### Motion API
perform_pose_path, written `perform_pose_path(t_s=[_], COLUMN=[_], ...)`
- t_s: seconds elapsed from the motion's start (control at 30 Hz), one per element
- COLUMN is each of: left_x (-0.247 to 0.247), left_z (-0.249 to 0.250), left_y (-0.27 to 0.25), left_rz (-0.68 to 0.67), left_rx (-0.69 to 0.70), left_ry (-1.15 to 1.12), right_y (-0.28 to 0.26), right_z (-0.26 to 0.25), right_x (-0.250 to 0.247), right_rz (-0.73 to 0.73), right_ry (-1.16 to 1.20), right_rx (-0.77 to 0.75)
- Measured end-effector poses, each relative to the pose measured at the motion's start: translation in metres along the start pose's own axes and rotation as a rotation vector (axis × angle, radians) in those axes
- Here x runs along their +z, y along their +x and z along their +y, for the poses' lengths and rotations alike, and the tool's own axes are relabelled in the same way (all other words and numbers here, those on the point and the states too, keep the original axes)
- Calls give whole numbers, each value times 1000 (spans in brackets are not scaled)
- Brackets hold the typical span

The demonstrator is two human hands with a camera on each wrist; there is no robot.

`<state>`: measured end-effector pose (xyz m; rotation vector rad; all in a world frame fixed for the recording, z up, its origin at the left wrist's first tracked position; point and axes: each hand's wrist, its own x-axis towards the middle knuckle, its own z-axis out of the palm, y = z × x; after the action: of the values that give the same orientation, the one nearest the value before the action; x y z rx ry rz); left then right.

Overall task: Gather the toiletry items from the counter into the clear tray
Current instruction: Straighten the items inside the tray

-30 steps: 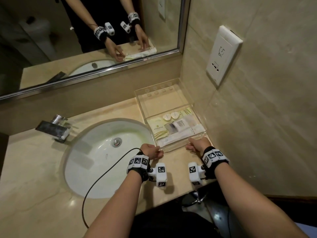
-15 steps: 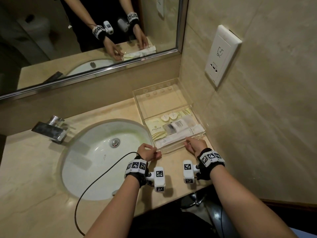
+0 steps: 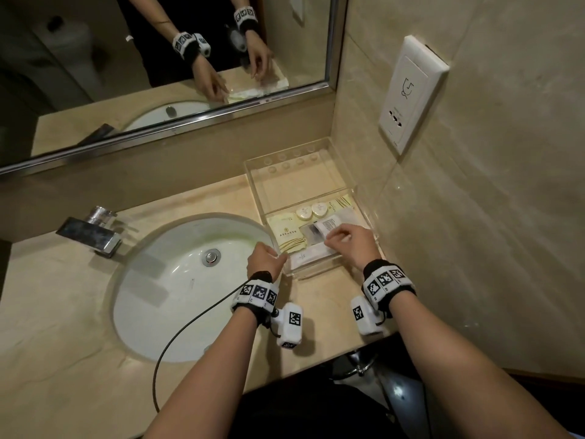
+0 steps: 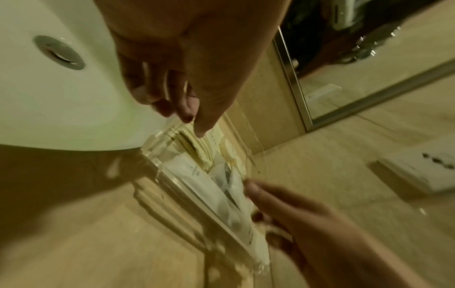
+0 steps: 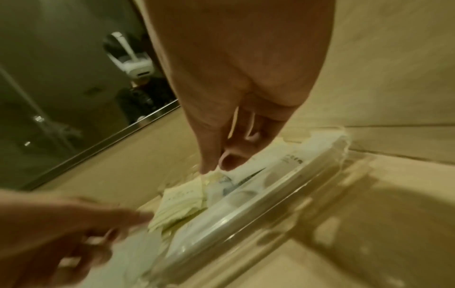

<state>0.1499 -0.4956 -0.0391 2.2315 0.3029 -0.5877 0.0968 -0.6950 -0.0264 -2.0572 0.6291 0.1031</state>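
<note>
One clear tray is seen at the desk's back right corner, beside the wall. In its near half lie two round soaps, one yellow sachet, one clear packet with a printed label, and one long white packet along the near wall; more yellow sachets may lie behind, but the count cannot be told. The left hand is curled, thumb and fingers pinching the tray's near left corner. The right hand is placed inside the tray, fingertips pinching the clear packet. Half a second earlier, that hand was rested on the near rim; since then it has been moved in over the contents, while the left has been kept at its corner.
</note>
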Motion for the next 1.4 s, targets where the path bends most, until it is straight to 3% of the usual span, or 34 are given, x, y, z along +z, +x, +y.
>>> perform_pose_path(t_s=[0.13, 0.23, 0.4, 0.5, 0.6, 0.73, 1.03, 1.4], left_x=[9, 14, 13, 11, 11, 10, 17, 42], left_z=[11, 12, 14, 16, 16, 16, 30, 46], left_y=[-2, 2, 10, 14, 20, 23, 21, 16], left_rz=[76, 92, 98, 118, 119, 114, 151, 15], left_rx=[287, 409, 458, 508, 548, 559, 670, 754], left_ry=[19, 195, 286, 395, 505, 549, 583, 751], right_y=[-1, -3, 2, 12, 23, 34, 48, 50], right_z=[-14, -12, -4, -6, -8, -6, 6, 8], right_x=[14, 23, 26, 25, 23, 20, 19, 17], right_rz=[-194, -216, -199, -30, 114, 83, 144, 173], right_ry=[-240, -375, -381, -309, -401, -532, -432, -474], right_rx=[-148, -175, -199, -204, -229, -135, 17, 75])
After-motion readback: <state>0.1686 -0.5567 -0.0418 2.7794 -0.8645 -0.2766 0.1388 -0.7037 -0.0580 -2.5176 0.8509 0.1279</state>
